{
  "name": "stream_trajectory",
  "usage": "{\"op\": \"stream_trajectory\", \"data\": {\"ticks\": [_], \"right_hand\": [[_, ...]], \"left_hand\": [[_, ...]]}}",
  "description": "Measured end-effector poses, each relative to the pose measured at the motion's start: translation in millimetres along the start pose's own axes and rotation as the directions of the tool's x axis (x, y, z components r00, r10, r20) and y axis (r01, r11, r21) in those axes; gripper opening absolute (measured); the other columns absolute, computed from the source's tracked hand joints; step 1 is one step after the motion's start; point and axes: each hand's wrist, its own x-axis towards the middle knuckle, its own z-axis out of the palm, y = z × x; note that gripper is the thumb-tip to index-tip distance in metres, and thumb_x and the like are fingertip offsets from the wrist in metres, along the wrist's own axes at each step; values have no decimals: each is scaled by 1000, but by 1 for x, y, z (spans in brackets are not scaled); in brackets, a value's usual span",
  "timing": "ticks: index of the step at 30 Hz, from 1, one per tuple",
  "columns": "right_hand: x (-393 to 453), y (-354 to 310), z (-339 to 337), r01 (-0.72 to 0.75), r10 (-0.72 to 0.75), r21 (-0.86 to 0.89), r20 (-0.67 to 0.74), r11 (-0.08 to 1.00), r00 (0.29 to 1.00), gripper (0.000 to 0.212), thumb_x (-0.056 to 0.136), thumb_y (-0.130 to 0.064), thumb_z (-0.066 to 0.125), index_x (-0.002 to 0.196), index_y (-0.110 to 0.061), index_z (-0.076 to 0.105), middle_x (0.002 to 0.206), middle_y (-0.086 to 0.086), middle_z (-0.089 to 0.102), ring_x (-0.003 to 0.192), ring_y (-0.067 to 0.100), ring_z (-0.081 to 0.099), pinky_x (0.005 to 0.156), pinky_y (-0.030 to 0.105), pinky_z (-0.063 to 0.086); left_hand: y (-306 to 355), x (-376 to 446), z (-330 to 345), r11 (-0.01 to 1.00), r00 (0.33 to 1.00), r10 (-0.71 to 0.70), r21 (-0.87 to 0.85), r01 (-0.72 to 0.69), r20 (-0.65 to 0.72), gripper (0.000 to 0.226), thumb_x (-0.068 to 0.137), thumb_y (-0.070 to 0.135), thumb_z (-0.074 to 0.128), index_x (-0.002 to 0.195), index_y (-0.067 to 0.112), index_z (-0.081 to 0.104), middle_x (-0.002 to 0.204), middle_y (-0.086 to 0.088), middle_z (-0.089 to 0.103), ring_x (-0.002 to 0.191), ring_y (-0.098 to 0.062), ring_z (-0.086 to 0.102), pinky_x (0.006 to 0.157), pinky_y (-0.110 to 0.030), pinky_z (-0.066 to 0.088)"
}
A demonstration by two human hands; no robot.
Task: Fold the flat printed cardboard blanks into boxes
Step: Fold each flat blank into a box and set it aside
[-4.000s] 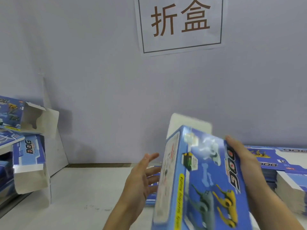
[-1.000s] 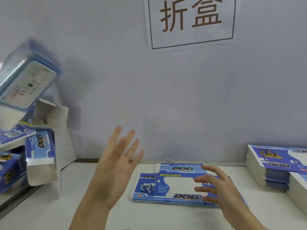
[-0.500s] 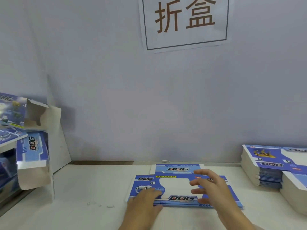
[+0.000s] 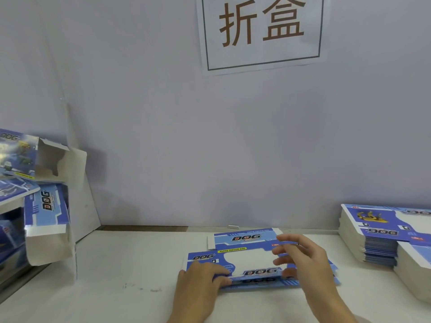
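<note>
Both hands now on flat blank

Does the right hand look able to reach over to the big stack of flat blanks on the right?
Probably yes: the right hand hovers over the flat blank, and bare tabletop alone separates it from the stack of blanks.

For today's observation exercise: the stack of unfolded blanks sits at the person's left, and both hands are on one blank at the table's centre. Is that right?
Not quite. The head view shows the stack of unfolded blanks at the person's right. The left hand and right hand are indeed on the centre blank.
</note>
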Motion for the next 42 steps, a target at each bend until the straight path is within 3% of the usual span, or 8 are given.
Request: {"op": "stream_trajectory", "data": {"ticks": [4, 8, 14, 20, 27, 33, 37, 42], "right_hand": [[-4, -3, -1, 51, -57, 93, 72, 994, 996, 44, 99, 5, 44, 69, -6, 75, 64, 22, 67, 47, 24, 60, 42, 26, 48], [-5, -9, 4, 7, -2, -22, 199, 1000, 980, 43, 99, 2, 45, 71, -5, 76, 66, 21, 69, 49, 24, 62, 44, 25, 48], [-6, -14, 21, -93, 121, -131, 230, 987, 966, 22, 101, -24, 53, 117, -19, 68, 96, 4, 75, 84, 23, 73, 64, 32, 58], [-6, -22, 24, -311, 218, 363, 274, 878, 937, 44, 82, -50, 62, 121, -29, 60, 108, 9, 75, 99, 39, 71, 74, 50, 60], [-1, -13, 20, -128, 128, 6, -100, 992, 987, 13, 102, -5, 44, 100, -9, 56, 84, 14, 65, 71, 27, 67, 46, 27, 50], [-4, -31, 12, 40, -39, 12, -55, 999, 998, 20, 103, -8, 46, 95, -19, 62, 70, 1, 65, 59, 12, 64, 50, 25, 48], [-7, -46, 7, 215, -214, 31, -15, 976, 977, 21, 103, -11, 48, 110, -23, 64, 90, -6, 75, 82, 17, 72, 58, 25, 57], [-10, -70, -5, 444, -445, 51, 15, 895, 895, 45, 101, -2, 46, 96, -42, 66, 95, -8, 77, 83, 7, 73, 63, 17, 56]], "left_hand": [[1, -3, -8, 991, 951, 98, 114, -67, -293, 30, 105, 50, 32, 124, 47, 56, 123, 23, 63, 106, -4, 50, 81, -22, 27], [7, -10, -17, 998, 895, 23, -47, -49, -446, 79, 76, 63, 6, 130, 33, 55, 115, 10, 70, 97, -11, 64, 84, -16, 48], [19, -16, -31, 978, 885, 108, -113, -178, -453, 62, 83, 54, 39, 125, 14, 64, 114, 1, 73, 97, -14, 70, 78, -13, 51], [42, -16, -47, 901, 872, 327, -157, -404, -365, 23, 93, 39, 60, 91, 24, 78, 76, 10, 72, 68, -10, 61, 62, -21, 50], [55, -18, -35, 919, 955, 286, -307, -248, 82, 29, 86, 47, 72, 114, 40, 72, 118, 17, 66, 104, 5, 53, 78, -12, 45], [43, -11, -43, 807, 941, 81, -532, -256, -329, 35, 89, 36, 72, 114, 51, 51, 119, 31, 51, 116, 6, 51, 85, -4, 43], [33, -10, -63, 676, 890, -139, -698, -236, -435, 68, 79, 49, 68, 140, 38, 38, 128, 25, 47, 118, 3, 48, 74, 0, 47], [33, -17, -91, 638, 884, -20, -687, -349, -468, 39, 74, 58, 63, 112, 61, 57, 138, 19, 55, 123, -11, 57, 95, -42, 56]]}}
